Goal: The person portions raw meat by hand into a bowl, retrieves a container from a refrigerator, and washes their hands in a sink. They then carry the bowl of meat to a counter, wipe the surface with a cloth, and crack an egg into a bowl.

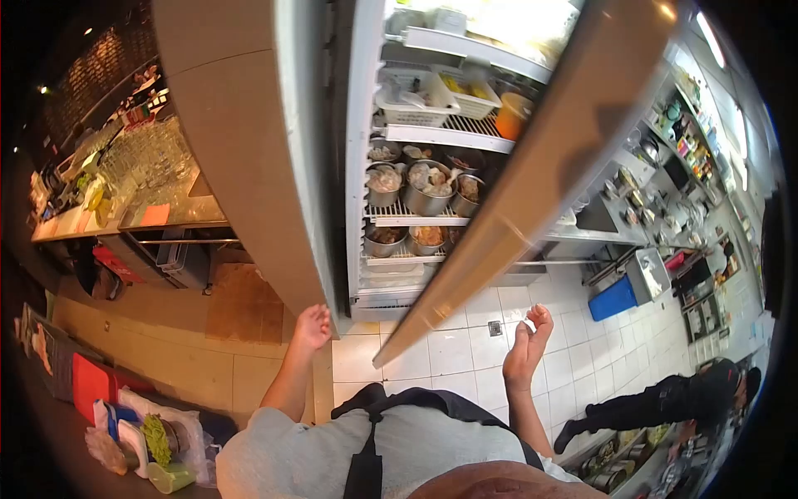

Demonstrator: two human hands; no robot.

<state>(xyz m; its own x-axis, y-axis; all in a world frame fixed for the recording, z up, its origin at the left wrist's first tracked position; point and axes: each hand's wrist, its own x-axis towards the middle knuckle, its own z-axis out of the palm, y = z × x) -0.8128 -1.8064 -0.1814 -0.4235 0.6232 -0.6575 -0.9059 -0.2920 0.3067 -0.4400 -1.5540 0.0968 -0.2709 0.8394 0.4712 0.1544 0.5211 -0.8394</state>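
My left hand [314, 327] is raised beside the lower edge of the tall wall panel [241, 125], its fingers loosely bent and nothing visible in them. To the right of the fridge door, my right hand [529, 337] hangs in the air, thumb and curved fingers apart with nothing between them. The fridge door [490, 224] stands ajar between me and the shelves, touched by neither hand as far as I can see. Inside the fridge are metal pots of food [429, 185], white plastic baskets [413, 96] and an orange container [513, 115]. The door hides the shelves' right side.
A co-worker in dark clothes [682, 407] is at the right. Farther back stand a blue bin [613, 296] and cluttered counters. Glassware [158, 158] covers a left counter. Lower left, leafy greens [155, 437] sit near a red crate [93, 387]. The floor is tiled [449, 353].
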